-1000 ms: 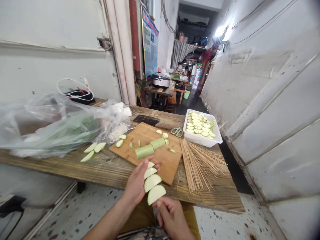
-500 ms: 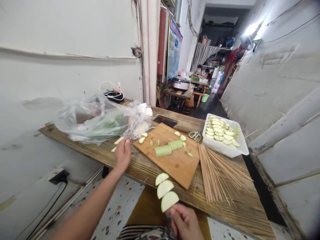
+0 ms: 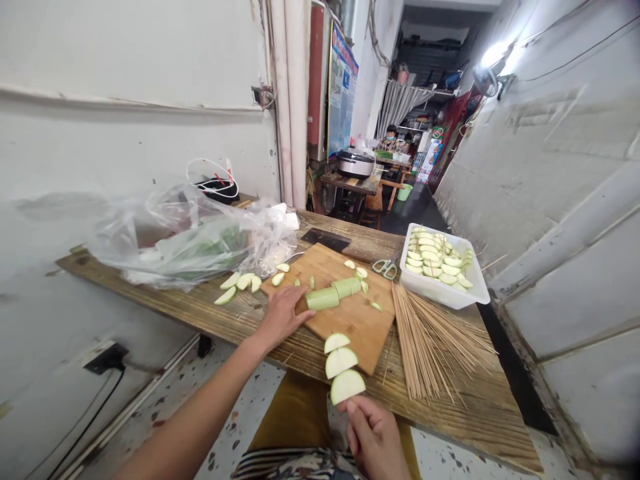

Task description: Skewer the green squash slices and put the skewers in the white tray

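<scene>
My right hand (image 3: pixel 373 433) pinches the lower end of a skewer threaded with three half-moon zucchini slices (image 3: pixel 341 363); the stick itself is mostly hidden. The skewer is held up in front of the table's near edge. Over the left side of the wooden cutting board (image 3: pixel 357 327), my left hand (image 3: pixel 285 313) is open, thumb and fingers apart. Its fingertips are right by a row of cut pale green zucchini (image 3: pixel 323 299); whether they touch it I cannot tell. Loose zucchini slices (image 3: pixel 245 281) lie on the table to the left of the board.
A white tray (image 3: pixel 440 299) of skewered slices stands at the right, bare bamboo skewers (image 3: pixel 425 353) fanned out before it. Green-handled scissors (image 3: pixel 385 268) lie behind the board, near a dark flat slab (image 3: pixel 327 239). Plastic bags (image 3: pixel 175 233) cover the left end. A person (image 3: pixel 390 139) sits far back.
My left hand has moved right, from the loose slices at the table's left to the cut zucchini on the board. My right hand keeps its hold on the skewer. The view has shifted slightly.
</scene>
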Available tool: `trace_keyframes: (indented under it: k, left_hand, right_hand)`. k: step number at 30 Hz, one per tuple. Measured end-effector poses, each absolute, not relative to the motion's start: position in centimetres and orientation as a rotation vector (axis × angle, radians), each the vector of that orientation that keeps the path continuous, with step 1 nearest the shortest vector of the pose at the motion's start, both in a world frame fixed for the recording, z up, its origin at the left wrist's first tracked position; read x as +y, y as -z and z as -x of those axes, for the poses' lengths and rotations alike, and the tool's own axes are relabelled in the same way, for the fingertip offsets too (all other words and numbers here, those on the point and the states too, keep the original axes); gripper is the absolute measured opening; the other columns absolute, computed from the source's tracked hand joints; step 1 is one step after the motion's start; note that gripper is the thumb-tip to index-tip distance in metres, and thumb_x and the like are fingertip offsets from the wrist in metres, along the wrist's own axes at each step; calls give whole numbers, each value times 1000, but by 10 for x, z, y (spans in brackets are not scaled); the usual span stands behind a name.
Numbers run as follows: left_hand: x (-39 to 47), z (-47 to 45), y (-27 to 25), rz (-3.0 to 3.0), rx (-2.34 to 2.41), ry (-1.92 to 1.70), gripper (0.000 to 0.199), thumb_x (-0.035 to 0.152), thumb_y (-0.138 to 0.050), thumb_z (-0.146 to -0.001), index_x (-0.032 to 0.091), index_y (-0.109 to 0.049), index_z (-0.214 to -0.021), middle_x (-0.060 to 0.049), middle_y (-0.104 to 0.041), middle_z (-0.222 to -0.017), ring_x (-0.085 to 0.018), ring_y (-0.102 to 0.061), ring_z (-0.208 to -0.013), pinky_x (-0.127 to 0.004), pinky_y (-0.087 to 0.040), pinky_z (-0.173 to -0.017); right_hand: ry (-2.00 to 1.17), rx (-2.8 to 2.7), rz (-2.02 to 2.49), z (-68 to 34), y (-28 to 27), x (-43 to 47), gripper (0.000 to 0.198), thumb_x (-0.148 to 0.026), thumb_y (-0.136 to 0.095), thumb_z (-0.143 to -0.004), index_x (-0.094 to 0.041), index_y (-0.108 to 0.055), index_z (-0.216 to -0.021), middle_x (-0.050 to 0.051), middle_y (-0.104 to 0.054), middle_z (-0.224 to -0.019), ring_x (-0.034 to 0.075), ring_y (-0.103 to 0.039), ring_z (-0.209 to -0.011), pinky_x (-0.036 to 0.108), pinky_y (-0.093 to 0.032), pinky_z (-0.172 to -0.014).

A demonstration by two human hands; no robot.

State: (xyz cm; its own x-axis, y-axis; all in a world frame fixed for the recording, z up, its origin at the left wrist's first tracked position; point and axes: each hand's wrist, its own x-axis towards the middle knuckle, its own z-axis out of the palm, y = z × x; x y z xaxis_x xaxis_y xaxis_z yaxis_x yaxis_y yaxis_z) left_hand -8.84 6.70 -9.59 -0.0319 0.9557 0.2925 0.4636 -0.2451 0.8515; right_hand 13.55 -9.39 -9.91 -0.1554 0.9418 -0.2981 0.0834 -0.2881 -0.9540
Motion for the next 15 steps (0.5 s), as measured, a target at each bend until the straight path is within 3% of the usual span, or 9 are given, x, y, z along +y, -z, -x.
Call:
trace_keyframes:
  k: [7,15]
  left_hand:
    - [71,89,106,-1961,1537,-1127,42,36,-70,-65,23,-66,-105,-14,-65,-109,-33,-52,-108,-47,-26,-99]
    - [75,89,93,-1774,1355,-1204,37,25,-79,-52,24,-71,-88,-12,-68,-95,-33,-53,-103,-44,-27,-102]
  right_hand:
    - [-1524,-1202,1379,-135,91,-94,62,-73,-49,-72,-13,-64,-77,-8,-36,-38,6,-26,-35,18,-19,-36]
    - [-1524,-1244,1376,-136,88,-94,61,-72,-49,-73,-13,-65,-77,-7,-39,-38,7,-29,-35,18,-23,-37]
